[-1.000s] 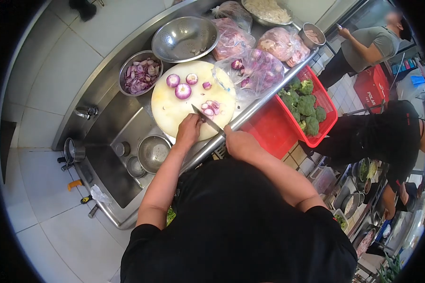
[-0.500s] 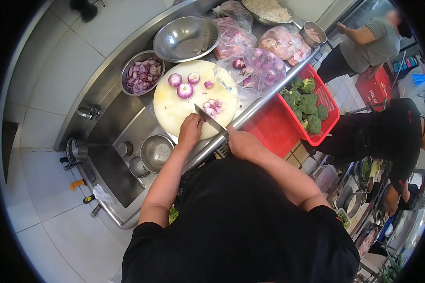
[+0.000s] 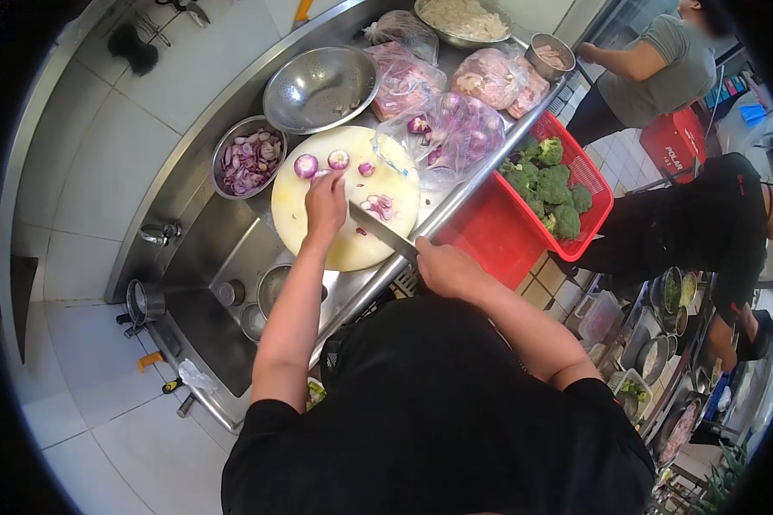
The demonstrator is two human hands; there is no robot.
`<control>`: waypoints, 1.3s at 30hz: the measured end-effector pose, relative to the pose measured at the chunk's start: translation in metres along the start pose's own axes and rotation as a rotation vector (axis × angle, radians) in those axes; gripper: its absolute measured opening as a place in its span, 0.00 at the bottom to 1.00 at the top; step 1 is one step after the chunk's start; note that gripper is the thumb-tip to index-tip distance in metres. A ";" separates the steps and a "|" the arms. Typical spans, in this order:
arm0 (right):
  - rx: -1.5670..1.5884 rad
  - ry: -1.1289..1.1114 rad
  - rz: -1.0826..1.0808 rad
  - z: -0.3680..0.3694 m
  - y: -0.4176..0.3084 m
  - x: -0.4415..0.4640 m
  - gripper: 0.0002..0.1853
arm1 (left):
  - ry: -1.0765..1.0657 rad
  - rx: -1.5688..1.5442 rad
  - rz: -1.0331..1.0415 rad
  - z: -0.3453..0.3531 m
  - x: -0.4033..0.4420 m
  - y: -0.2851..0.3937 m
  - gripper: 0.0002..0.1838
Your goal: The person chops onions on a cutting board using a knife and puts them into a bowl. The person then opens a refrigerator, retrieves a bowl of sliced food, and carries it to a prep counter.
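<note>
Cutting board (image 3: 352, 253): lay at frame centre, onions (image 3: 306, 166) upon it. Bowl (image 3: 232, 133): stood at its upper left, onion slices (image 3: 251, 163) inside. Colander (image 3: 322, 81): stood above the board. Basket (image 3: 597, 193): stood right, broccoli (image 3: 551, 184) inside.

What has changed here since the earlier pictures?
The left hand has moved from near the cut pieces, farther across the cutting board, to the largest onion; whether it grips it is unclear. The right hand still holds the knife; the other onions stay put.

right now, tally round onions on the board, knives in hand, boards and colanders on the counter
Onions: 4, one partly hidden by the left hand
Knife: 1
Board: 1
Colander: 1
Total: 7
</note>
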State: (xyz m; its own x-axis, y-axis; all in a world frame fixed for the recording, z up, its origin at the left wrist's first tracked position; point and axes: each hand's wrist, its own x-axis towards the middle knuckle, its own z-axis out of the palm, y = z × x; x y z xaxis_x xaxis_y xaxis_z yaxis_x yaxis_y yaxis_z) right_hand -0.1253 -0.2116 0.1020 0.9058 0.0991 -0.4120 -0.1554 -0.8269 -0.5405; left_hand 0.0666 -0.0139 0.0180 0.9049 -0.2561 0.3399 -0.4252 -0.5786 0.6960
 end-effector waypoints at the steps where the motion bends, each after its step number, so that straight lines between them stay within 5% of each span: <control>1: 0.000 0.004 0.001 0.003 0.004 0.000 0.15 | -0.077 0.003 0.023 0.010 0.019 -0.002 0.11; 8: 0.070 -0.038 -0.108 0.031 0.026 0.025 0.17 | -0.645 0.355 0.120 0.051 0.077 -0.004 0.16; 10: 0.058 -0.029 -0.113 0.030 0.027 0.037 0.17 | -0.635 0.353 0.174 0.043 0.082 -0.003 0.16; 14: 0.145 0.061 0.013 0.019 0.035 0.049 0.16 | -0.254 -0.089 -0.021 0.004 0.080 0.015 0.16; 21: 0.097 0.036 0.080 -0.002 0.010 0.026 0.13 | -0.416 -0.017 -0.191 -0.012 -0.041 0.014 0.12; 24: 0.016 0.004 0.070 0.008 0.007 0.019 0.12 | -0.330 0.023 -0.026 -0.005 -0.076 0.009 0.12; 39: -0.133 -0.042 0.015 0.002 -0.019 0.015 0.14 | -0.389 -0.015 -0.142 -0.013 -0.075 0.009 0.13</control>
State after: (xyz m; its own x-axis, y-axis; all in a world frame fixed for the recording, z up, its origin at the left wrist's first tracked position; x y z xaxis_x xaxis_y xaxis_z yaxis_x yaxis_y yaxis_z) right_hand -0.1096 -0.1934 0.1048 0.8860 0.1073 -0.4511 -0.1123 -0.8942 -0.4333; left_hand -0.0052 0.0097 0.0072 0.8928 -0.4499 -0.0224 -0.2934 -0.6185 0.7289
